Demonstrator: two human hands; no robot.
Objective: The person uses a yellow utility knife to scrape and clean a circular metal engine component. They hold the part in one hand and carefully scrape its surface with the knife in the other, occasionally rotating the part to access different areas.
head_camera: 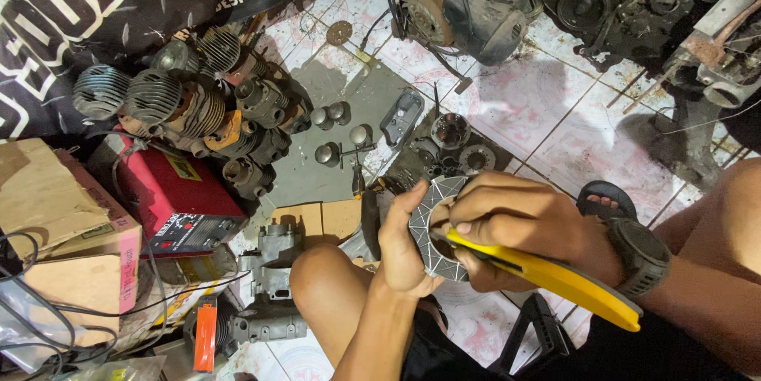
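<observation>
A black banner point(95, 0) with white lettering is spread across the upper left corner. Below it, a worn brown cardboard box point(55, 230) with a pale label on its side is set at the left edge, and a red metal case point(178, 199) with a small yellow sticker and a dark control panel is lodged just beside it on the tiled floor point(547, 111). A small orange tag-shaped piece point(204, 337) is seen lower left.

A grey ribbed disc point(432, 226) is held upright above the knees, gripped at its left rim by the left hand point(400, 246), whose fingers are curled behind it. A yellow-handled tool point(555, 278) is pinched by the right hand point(515, 218), fingers pressed together, its tip laid against the disc's centre.
</observation>
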